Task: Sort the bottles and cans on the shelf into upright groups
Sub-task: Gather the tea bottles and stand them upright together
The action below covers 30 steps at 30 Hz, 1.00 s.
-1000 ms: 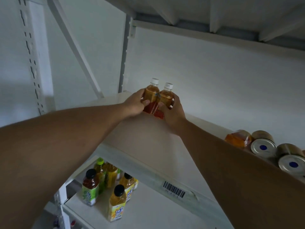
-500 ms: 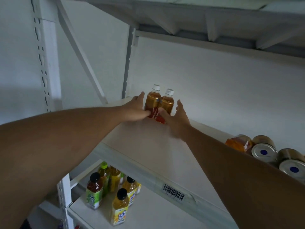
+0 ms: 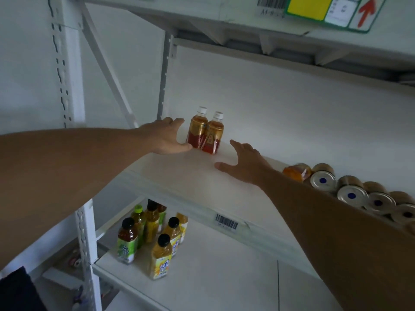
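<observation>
Two amber tea bottles (image 3: 205, 131), white caps, stand upright and touching on the shelf (image 3: 179, 176), between my hands. My left hand (image 3: 167, 136) is spread open, thumb tip at the left bottle's base, gripping nothing. My right hand (image 3: 243, 163) is open, apart from them. Cans (image 3: 352, 191) lie on their sides beyond my right forearm.

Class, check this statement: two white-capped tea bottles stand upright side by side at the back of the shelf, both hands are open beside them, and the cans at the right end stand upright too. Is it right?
Not quite. The cans lie on their sides, round ends facing out, as the head view shows. The rest holds: the two tea bottles stand upright side by side at the back of the shelf, with the left hand and right hand open beside them.
</observation>
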### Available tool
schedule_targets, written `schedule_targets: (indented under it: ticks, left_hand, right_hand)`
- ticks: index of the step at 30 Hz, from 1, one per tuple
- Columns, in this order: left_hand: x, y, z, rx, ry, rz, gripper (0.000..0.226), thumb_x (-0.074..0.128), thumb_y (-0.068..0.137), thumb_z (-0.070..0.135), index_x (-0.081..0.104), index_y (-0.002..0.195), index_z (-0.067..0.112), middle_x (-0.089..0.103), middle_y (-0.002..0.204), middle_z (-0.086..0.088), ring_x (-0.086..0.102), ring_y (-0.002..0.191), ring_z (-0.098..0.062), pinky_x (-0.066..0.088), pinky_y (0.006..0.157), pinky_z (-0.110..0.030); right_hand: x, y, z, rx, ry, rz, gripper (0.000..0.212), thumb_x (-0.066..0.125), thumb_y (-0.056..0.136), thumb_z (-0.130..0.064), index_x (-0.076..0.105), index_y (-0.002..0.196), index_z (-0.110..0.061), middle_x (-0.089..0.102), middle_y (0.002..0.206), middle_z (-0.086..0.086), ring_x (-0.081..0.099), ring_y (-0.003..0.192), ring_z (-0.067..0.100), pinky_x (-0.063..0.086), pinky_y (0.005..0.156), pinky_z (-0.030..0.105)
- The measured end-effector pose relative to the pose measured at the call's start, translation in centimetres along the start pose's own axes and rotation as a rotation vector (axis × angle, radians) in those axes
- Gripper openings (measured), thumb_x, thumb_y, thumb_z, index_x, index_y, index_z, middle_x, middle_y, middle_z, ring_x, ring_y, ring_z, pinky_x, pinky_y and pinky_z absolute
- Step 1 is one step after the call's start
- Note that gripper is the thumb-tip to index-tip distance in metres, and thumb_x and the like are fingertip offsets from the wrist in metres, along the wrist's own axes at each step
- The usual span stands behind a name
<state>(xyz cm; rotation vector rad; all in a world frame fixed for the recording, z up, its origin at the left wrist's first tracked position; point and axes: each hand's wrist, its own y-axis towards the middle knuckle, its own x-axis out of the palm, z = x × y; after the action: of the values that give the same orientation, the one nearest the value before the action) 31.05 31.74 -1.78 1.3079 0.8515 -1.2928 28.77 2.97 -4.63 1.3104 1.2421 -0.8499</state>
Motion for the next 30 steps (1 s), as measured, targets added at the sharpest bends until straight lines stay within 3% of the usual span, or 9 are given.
schedule_targets:
  ticks: [3,7,11,15,19,24,30]
  left_hand:
    - [-0.2,-2.5,2.5,-0.002,-0.023,0.028,0.114,0.050,0.082,0.092,0.007,0.170,0.034,0.028,0.175,-0.012,0.036,0.157,-0.038,0.043,0.116,-0.054]
    - [-1.2,-6.2,7.7,0.033,-0.050,0.042,0.113,0.053,0.079,0.093,0.013,0.168,0.036,0.045,0.161,-0.014,0.051,0.141,-0.037,0.049,0.109,-0.051]
    - [-1.2,-10.3,15.0,0.028,-0.079,0.011,0.108,0.049,0.076,0.097,0.016,0.165,0.045,0.032,0.171,-0.009,0.051,0.142,-0.036,0.048,0.106,-0.049]
    - [0.2,-13.7,22.7,0.058,-0.106,-0.040,0.106,0.048,0.075,0.098,0.023,0.163,0.046,0.037,0.170,-0.003,0.051,0.143,-0.033,0.050,0.108,-0.053]
    - [0.5,-16.0,28.6,0.104,-0.066,-0.036,0.112,0.050,0.080,0.095,0.013,0.169,0.040,0.029,0.175,-0.004,0.042,0.152,-0.033,0.045,0.114,-0.055]
    - [-0.7,-17.2,33.1,0.190,-0.054,-0.036,0.108,0.051,0.077,0.094,0.025,0.164,0.036,0.042,0.165,-0.006,0.048,0.145,-0.033,0.048,0.106,-0.051]
    - [-1.0,-17.0,34.8,0.266,-0.057,-0.039,0.106,0.053,0.080,0.092,0.025,0.165,0.037,0.044,0.160,-0.004,0.049,0.142,-0.032,0.048,0.109,-0.051]
  right_hand:
    - [-1.5,-3.3,0.7,-0.028,-0.008,0.007,0.112,0.057,0.084,-0.090,0.020,0.170,-0.029,0.028,0.175,0.006,0.032,0.157,0.032,0.035,0.120,0.052]
    - [-4.8,-8.6,3.2,-0.065,0.004,0.038,0.108,0.056,0.085,-0.088,0.024,0.170,-0.029,0.031,0.173,0.008,0.036,0.154,0.035,0.037,0.119,0.056]
    - [-7.6,-15.0,7.6,-0.044,0.027,0.050,0.103,0.057,0.086,-0.086,0.031,0.166,-0.027,0.040,0.166,0.010,0.040,0.150,0.036,0.038,0.116,0.054]
    - [-9.3,-21.0,12.1,-0.062,0.031,0.062,0.078,0.066,0.084,-0.079,0.054,0.143,-0.029,0.052,0.147,0.003,0.050,0.137,0.030,0.048,0.106,0.050]
    - [-11.5,-25.0,15.0,-0.017,-0.010,0.086,0.088,0.065,0.082,-0.081,0.047,0.152,-0.031,0.049,0.152,0.004,0.051,0.137,0.033,0.049,0.106,0.051]
    - [-13.7,-28.6,17.9,0.045,0.027,0.138,0.087,0.066,0.084,-0.078,0.043,0.154,-0.031,0.050,0.149,0.001,0.052,0.134,0.030,0.047,0.094,0.043]
    - [-15.4,-31.7,20.0,0.204,-0.035,0.099,0.087,0.063,0.080,-0.081,0.046,0.150,-0.032,0.049,0.148,0.005,0.053,0.134,0.033,0.050,0.101,0.048]
